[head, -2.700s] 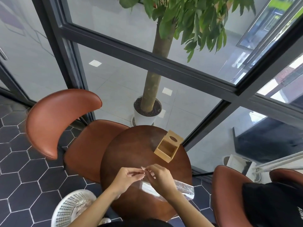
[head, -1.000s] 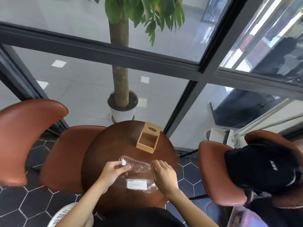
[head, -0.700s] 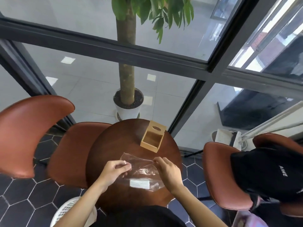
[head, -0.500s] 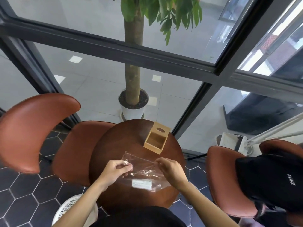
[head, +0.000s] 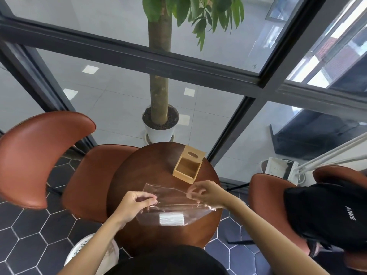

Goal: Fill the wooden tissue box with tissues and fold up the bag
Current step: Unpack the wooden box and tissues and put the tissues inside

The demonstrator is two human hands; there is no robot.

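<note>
While pinched at its edges between left hand [head: 133,205] and right hand [head: 206,193]: clear crinkled bag [head: 174,205], white tissue stack [head: 171,219] inside. Beyond right hand on counter [head: 151,167], open empty wooden tissue box [head: 188,167].

We see the wooden tissue box [head: 188,168] at the table's far side, its hinged lid with an oval slot tipped up and its inside bare. Nearer to us lies the clear plastic bag [head: 174,205], its mouth edge lifted open, a flat white stack of tissues [head: 171,218] inside it.
</note>
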